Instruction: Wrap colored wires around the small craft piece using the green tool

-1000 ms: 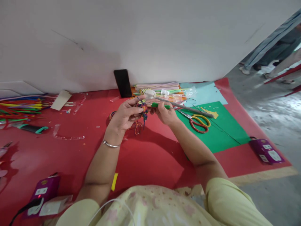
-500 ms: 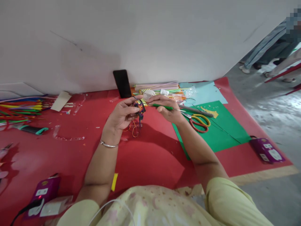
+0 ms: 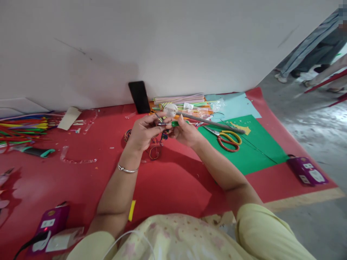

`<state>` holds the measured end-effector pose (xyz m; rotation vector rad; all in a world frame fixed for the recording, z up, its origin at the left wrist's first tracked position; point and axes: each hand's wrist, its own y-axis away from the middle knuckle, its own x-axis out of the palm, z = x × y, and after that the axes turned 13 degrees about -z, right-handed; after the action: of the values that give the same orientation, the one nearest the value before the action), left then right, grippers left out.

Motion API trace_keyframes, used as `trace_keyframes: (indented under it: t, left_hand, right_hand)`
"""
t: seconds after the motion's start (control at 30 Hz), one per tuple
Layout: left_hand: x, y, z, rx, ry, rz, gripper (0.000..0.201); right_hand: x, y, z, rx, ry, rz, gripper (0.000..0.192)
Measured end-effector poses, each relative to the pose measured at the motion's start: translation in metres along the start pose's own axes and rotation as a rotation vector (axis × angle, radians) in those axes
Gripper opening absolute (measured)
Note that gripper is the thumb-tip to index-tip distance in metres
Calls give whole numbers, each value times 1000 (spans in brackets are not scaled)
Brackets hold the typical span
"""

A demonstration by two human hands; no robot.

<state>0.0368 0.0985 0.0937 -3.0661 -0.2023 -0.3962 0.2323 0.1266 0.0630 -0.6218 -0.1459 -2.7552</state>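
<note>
Grip: on my feed the left hand (image 3: 143, 130) is closed with thumb and fingertips pinched on a small multicoloured yarn piece (image 3: 163, 135), which hangs just below the fingers, above the red mat (image 3: 89, 180). The right hand (image 3: 185, 133) is closed narrow around a green-handled crochet hook (image 3: 176, 124); the hook lies roughly level, its thin metal end pointing left into the left fingertips. I cannot tell whether the tip is through the yarn; the spot is too small.

Both hands meet, touching or nearly so, raised over the mat's middle. Loose loops of coloured yarn (image 3: 154, 150) trail beneath them onto the mat. A silver bangle (image 3: 127, 169) sits on the left wrist.

Surroundings:
- Scissors (image 3: 227, 139) with red and yellow handles lie on a green sheet (image 3: 252, 155), right of the hands and apart from them.
- A grey rod (image 3: 214, 124) lies slantwise from near the hands toward the scissors.
- A black phone (image 3: 139, 96) leans upright against the white wall (image 3: 173, 43).
- A stack of pale straws (image 3: 180, 98) lies along the wall, beside a light blue sheet (image 3: 238, 106).
- A bundle of coloured sticks (image 3: 21, 126) lies at far left.
- Purple boxes: one near left (image 3: 50, 224), one far right (image 3: 307, 171).
- Another person's legs (image 3: 311, 47) show at top right.
</note>
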Motion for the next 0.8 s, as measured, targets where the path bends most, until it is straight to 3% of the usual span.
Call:
trace_keyframes:
  t: [0.17, 0.37, 0.5, 0.63, 0.8]
  left_hand:
    - [11, 3, 14, 323, -261, -195, 48]
    - [11, 5, 11, 307, -207, -155, 45]
    - [12, 5, 10, 426, -260, -252, 31]
    - [11, 3, 16, 441, -332, -308, 35]
    - [6, 2, 16, 438, -387, -261, 40]
  right_hand:
    - [21, 1, -17, 75, -144, -258, 61]
    - [24, 4, -12, -9, -122, -291, 58]
    - [27, 5, -13, -34, -119, -309, 59]
    - [30, 6, -19, -32, -109, -353, 62]
    - [28, 8, -23, -155, 0, -395, 55]
